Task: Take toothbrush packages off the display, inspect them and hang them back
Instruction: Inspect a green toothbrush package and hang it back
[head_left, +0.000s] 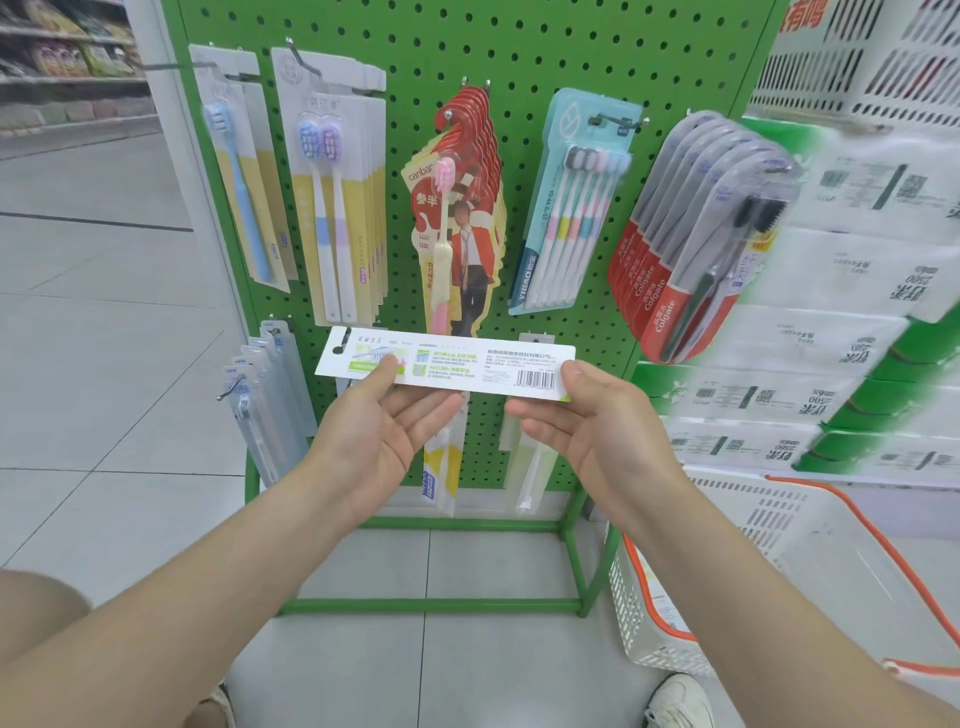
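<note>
Grey tiled floor (104, 364); green pegboard (519, 52) with Colgate packs (691, 234), canban cards (462, 208). White barcoded package (447, 361), ends pinched by left hand (374, 436) and right hand (597, 431).

Our 2 bare forearms reach in from 7 and 5 o'clock, converging toward the middle. Our left hand (382, 423) lies palm up, its thumb pinching the toothbrush package (457, 358) at the 9 o'clock end. Our right hand (589, 415) pinches the 3 o'clock end, fingers stretched underneath.

Bare forearms (208, 597), white sneakers (680, 702)
</note>
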